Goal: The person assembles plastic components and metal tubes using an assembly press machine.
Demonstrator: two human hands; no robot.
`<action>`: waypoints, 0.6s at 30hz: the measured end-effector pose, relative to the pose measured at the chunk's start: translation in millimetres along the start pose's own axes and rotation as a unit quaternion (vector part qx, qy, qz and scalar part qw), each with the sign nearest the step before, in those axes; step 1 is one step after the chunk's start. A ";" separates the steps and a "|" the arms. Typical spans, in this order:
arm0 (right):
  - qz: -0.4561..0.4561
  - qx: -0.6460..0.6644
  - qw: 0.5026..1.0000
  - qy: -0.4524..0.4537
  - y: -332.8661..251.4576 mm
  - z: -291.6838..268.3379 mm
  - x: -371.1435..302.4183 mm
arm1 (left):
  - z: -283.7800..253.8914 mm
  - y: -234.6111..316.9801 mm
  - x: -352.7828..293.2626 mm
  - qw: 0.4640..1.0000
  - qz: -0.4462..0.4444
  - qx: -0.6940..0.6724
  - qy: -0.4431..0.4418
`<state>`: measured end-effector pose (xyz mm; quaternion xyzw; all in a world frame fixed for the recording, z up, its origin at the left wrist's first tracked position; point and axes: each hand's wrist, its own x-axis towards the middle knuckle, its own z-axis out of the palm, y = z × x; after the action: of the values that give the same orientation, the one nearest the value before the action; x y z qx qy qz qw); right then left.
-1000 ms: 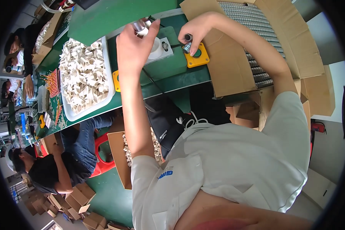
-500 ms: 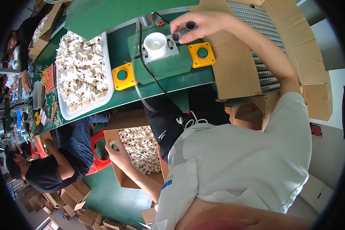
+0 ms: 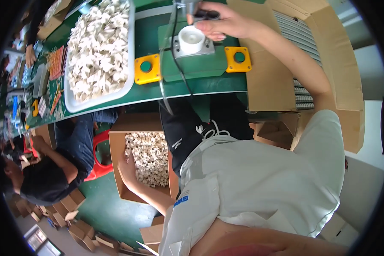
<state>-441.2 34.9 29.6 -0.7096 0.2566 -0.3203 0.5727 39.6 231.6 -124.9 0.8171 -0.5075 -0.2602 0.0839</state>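
Observation:
My right hand [image 3: 226, 21] is closed on two short dark grey tubes [image 3: 207, 15], their round ends showing. It is just above and behind the white round cup-shaped fixture [image 3: 191, 39], close to a metal cylinder [image 3: 191, 6] hanging over it. The fixture sits on a metal plate on a green base [image 3: 196, 70]. Down at the left, my left hand [image 3: 128, 170] is inside the near-left part of a cardboard box [image 3: 117, 170] full of small white parts [image 3: 149, 158]. Its fingers are stretched and apart, with no piece visible in them.
Yellow button boxes [image 3: 147, 69] [image 3: 238, 59] with green buttons flank the base. A white tray [image 3: 130, 55] heaped with white pieces stands left. At right, an open carton [image 3: 266, 85] holds stacked grey tubes [image 3: 301, 42]. A seated co-worker [image 3: 47, 170] is at left beside a red stool [image 3: 99, 160].
My right hand has moved left with the tubes, toward the metal cylinder. The small round piece seen earlier in my left hand no longer shows, and that hand's fingers have straightened. The whole view has shifted.

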 end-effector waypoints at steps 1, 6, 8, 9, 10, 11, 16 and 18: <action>0.042 0.010 0.998 0.036 -3.4 -1.9 -6.0 | -7.0 18.8 9.7 0.998 0.041 -0.041 0.041; 0.074 0.016 0.996 0.047 -3.4 8.8 7.3 | -68.2 159.0 -1.7 0.926 0.240 -0.152 0.247; 0.074 0.006 0.995 0.062 -5.1 10.9 9.6 | -77.0 184.9 12.2 0.886 0.332 -0.107 0.307; 0.075 0.000 0.995 0.073 -6.1 11.7 11.3 | -77.9 195.7 24.1 0.860 0.376 -0.080 0.335; 0.075 -0.006 0.993 0.086 -7.0 11.4 11.6 | -77.0 207.6 37.2 0.858 0.379 -0.079 0.337; 0.074 -0.012 0.992 0.101 -7.2 11.9 12.4 | -75.6 217.9 50.5 0.836 0.424 -0.069 0.342; -0.082 -0.314 0.937 0.127 11.9 -9.1 -2.9 | -74.3 239.9 87.6 0.806 0.516 0.056 0.285; -0.128 -0.410 0.893 0.137 15.0 -20.9 -16.4 | -78.2 247.0 98.1 0.795 0.537 0.098 0.264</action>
<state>-467.7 30.2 15.2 -0.8570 0.3479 -0.3517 0.1442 -80.2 19.8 7.4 0.4541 -0.8455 0.1038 0.2610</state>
